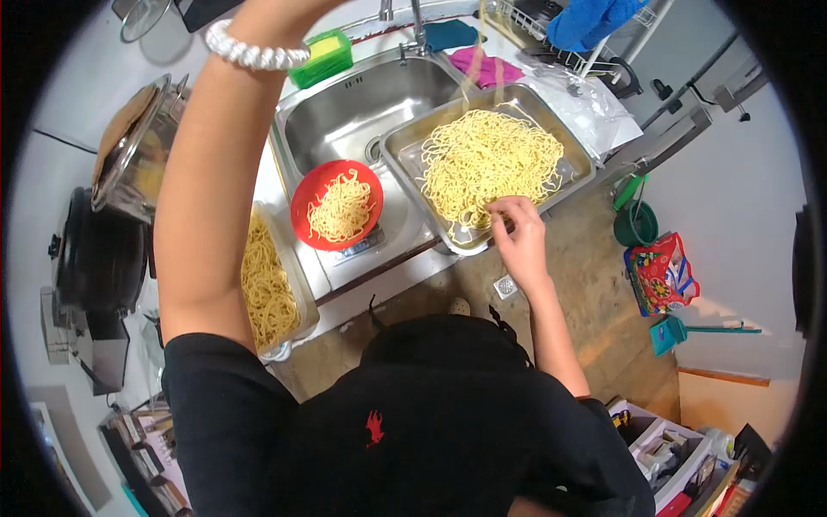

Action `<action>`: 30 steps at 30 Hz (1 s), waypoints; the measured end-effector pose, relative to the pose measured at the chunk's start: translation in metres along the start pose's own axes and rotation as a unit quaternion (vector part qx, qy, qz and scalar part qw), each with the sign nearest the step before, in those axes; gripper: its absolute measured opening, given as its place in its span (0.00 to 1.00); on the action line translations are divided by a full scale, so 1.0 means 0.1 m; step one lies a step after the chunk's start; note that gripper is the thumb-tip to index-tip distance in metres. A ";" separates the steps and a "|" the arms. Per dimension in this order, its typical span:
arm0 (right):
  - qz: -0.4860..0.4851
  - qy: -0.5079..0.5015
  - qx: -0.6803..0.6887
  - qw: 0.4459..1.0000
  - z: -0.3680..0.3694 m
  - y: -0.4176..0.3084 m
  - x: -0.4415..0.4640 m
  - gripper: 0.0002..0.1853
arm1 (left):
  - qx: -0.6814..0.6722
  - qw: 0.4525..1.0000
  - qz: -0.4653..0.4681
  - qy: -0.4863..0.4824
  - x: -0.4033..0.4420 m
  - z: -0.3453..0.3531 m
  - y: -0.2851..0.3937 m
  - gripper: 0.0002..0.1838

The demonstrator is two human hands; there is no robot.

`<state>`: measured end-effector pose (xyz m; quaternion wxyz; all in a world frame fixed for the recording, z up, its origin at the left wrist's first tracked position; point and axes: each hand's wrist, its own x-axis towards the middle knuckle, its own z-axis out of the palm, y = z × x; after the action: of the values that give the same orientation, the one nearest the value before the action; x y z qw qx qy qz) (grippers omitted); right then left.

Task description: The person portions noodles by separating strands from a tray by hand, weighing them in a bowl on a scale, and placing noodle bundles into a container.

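Right hand (522, 234): fingers bent against the near edge of the noodle heap (491, 155); whether its grip holds strands cannot be determined. Noodles lie in the metal tray (575, 155), right of the sink (345, 116). Left hand: beyond the far edge of view, grip unverifiable. Red dish (312, 185), left of tray, contains a smaller portion.

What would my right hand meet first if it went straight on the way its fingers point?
Your right hand would most likely meet the heaped thin yellow noodles in the rectangular silver metal tray; whether the fingertips already touch them is unclear.
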<state>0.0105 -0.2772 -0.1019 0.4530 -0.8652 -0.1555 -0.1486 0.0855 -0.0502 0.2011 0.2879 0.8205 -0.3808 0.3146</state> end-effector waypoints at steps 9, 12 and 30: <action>-0.022 0.015 0.017 0.999 0.01 -0.06 0.06 0.06 | 0.055 0.949 -0.254 -0.180 -1.37 0.01 -0.70 0.12; -0.035 -0.002 0.022 0.999 0.09 -0.11 0.06 0.06 | 0.066 0.922 -0.327 -0.198 -1.96 0.16 -0.89 0.10; -0.052 -0.052 0.046 0.996 0.23 -0.28 0.08 0.07 | 0.141 0.871 -0.342 -0.322 -2.98 0.89 -0.66 0.20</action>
<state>0.0092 -0.2417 -0.0902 0.4754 -0.8408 -0.2301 -0.1191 0.0130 0.0549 -0.0897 0.1203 0.9872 -0.0991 -0.0346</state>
